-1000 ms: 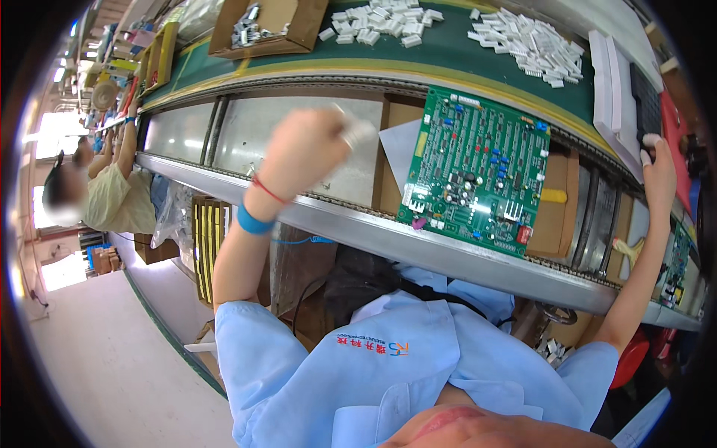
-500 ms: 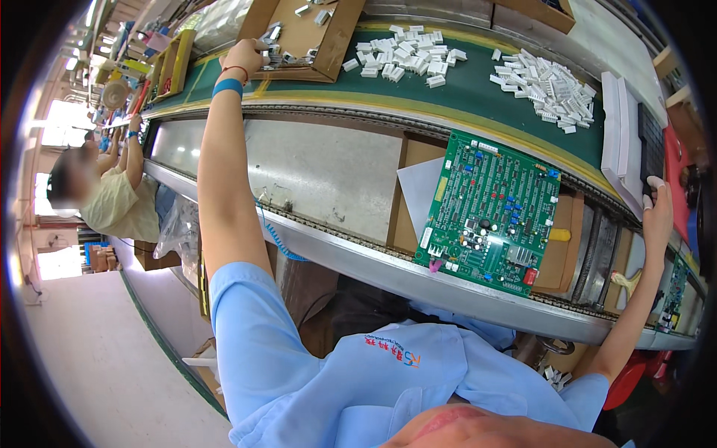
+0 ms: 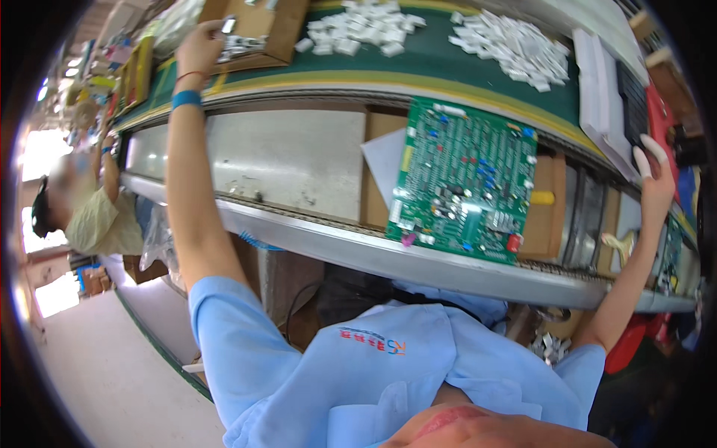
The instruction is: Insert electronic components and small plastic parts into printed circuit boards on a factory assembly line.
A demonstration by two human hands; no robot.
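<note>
My left hand [image 3: 200, 51] is at the near left corner of a cardboard box [image 3: 284, 46], its fingertips pinched on a small silver part [image 3: 228, 26]. More small silver parts [image 3: 243, 46] lie in the box below it. On the far right my right hand [image 3: 657, 183], with white finger covers, has its fingers spread and seems to hold nothing. It is beside a black slotted tray [image 3: 635, 112], and contact cannot be made out. Between my arms a green circuit board [image 3: 463, 179] full of components lies across the conveyor rails.
Two heaps of white connectors, a left heap [image 3: 358, 28] and a right heap [image 3: 511, 48], lie on the green bench [image 3: 429, 63]. A white foam block [image 3: 594, 89] stands right of them. The conveyor's metal rail [image 3: 321, 237] runs in front of me. A person [image 3: 104, 213] works at the far left.
My left hand now has a silver part at its fingertips, raised above the others. The right hand's fingers have spread apart. The whole view has shifted, so the bench appears higher and further left.
</note>
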